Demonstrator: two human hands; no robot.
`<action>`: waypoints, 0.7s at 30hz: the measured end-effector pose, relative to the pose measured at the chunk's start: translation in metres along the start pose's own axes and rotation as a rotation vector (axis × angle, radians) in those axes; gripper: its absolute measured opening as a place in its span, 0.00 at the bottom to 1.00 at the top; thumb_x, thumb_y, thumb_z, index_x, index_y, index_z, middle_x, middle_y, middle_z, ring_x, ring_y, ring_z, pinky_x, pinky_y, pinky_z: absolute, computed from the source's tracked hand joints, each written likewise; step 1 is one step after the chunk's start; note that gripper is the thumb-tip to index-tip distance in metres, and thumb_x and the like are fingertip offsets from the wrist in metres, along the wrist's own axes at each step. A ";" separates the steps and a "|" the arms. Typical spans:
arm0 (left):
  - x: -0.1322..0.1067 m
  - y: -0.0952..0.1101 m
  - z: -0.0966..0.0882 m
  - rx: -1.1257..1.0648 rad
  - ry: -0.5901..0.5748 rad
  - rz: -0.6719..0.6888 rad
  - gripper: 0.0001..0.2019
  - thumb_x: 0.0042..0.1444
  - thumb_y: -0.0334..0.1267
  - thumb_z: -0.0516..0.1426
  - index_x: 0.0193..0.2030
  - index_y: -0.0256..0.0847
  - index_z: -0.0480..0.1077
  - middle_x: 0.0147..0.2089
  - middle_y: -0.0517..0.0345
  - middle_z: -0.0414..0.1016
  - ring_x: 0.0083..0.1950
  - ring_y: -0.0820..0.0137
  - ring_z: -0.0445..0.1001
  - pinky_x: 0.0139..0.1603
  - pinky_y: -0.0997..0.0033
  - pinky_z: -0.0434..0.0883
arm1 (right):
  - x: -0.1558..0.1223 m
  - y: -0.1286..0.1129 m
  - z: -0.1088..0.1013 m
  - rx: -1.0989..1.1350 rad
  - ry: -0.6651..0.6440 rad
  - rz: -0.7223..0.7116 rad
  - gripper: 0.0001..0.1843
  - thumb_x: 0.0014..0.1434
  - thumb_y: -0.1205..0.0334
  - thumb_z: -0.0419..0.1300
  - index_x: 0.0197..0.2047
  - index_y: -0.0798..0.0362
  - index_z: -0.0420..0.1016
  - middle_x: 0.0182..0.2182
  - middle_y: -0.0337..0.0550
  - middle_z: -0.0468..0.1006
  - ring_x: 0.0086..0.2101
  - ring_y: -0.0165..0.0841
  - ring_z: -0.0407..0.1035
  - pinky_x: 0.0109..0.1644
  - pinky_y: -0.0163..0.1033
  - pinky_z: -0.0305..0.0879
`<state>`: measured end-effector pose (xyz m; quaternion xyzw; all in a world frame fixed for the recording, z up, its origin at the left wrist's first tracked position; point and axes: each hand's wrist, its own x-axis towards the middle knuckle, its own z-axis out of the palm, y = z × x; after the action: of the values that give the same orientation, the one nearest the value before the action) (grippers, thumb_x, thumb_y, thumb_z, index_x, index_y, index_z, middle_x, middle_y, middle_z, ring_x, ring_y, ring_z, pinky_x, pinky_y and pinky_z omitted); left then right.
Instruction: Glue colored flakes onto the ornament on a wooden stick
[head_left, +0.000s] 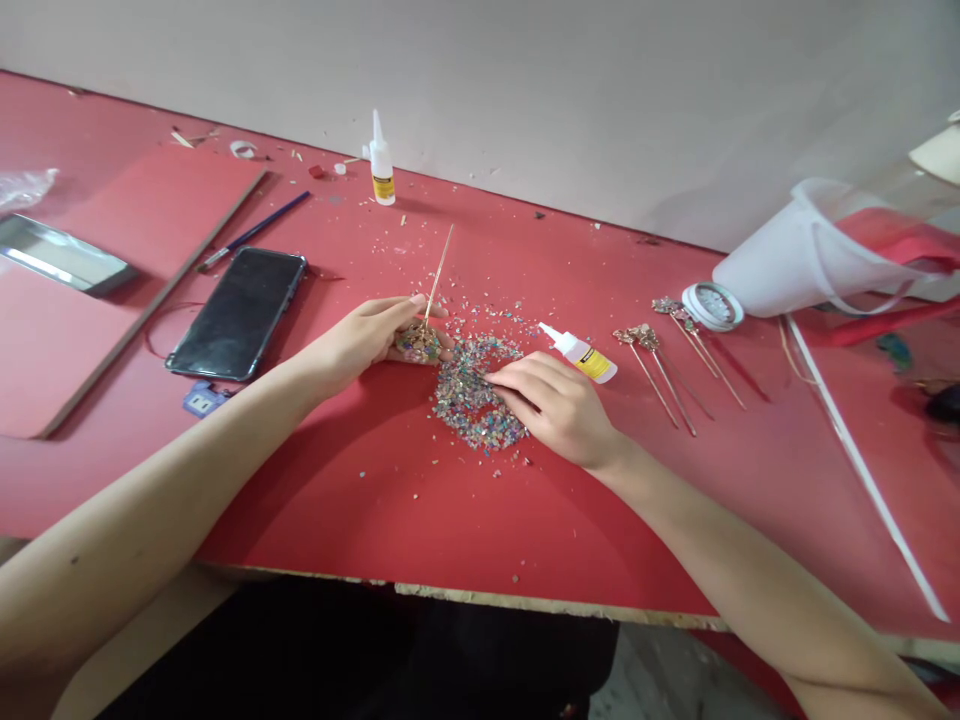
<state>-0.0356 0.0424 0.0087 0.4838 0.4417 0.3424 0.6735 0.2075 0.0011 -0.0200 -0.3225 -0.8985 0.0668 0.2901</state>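
My left hand (367, 335) rests on the red table (375, 500) and pinches a gold hair stick (437, 270) by its ornamented head, the thin shaft pointing away and up. My right hand (559, 405) lies just right of it, fingers curled down, the fingertips pressed into a pile of small multicoloured chips (469, 385). Whether any chip is between the fingers is hidden. A small glue bottle (581, 353) lies on its side right behind my right hand.
Several finished ornament sticks (660, 360) lie to the right, beside a round lid (712, 305) and a tipped white container (795, 250). A black phone (240, 310), a pen (255, 232) and a red board (112, 270) lie left. Another glue bottle (382, 165) stands by the wall.
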 end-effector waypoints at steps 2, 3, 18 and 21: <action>0.000 0.000 0.000 -0.002 -0.004 0.005 0.18 0.64 0.42 0.47 0.53 0.32 0.67 0.38 0.47 0.79 0.38 0.68 0.78 0.45 0.63 0.74 | -0.001 -0.001 0.000 0.030 -0.037 -0.052 0.14 0.59 0.71 0.57 0.49 0.53 0.70 0.38 0.43 0.77 0.39 0.32 0.68 0.44 0.41 0.69; -0.001 0.001 0.000 0.002 -0.001 0.007 0.18 0.64 0.42 0.47 0.53 0.32 0.67 0.38 0.47 0.79 0.37 0.68 0.78 0.45 0.64 0.74 | -0.001 -0.002 -0.001 0.042 -0.059 -0.081 0.15 0.58 0.72 0.57 0.49 0.53 0.70 0.38 0.43 0.77 0.39 0.31 0.68 0.44 0.40 0.69; -0.002 0.002 0.002 0.006 -0.003 0.007 0.17 0.63 0.41 0.47 0.52 0.33 0.68 0.39 0.48 0.79 0.39 0.68 0.78 0.45 0.65 0.73 | -0.003 -0.003 -0.002 0.086 -0.106 -0.125 0.15 0.57 0.71 0.58 0.49 0.52 0.70 0.38 0.43 0.77 0.39 0.32 0.68 0.43 0.40 0.69; -0.002 0.002 0.002 0.007 0.005 -0.004 0.18 0.63 0.42 0.47 0.52 0.33 0.68 0.38 0.48 0.79 0.39 0.67 0.78 0.45 0.64 0.73 | -0.001 -0.001 -0.001 0.042 -0.024 -0.019 0.14 0.58 0.71 0.57 0.48 0.53 0.71 0.37 0.43 0.77 0.39 0.32 0.68 0.44 0.41 0.69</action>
<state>-0.0341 0.0409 0.0118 0.4845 0.4457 0.3406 0.6713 0.2081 -0.0009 -0.0194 -0.3072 -0.9034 0.0868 0.2864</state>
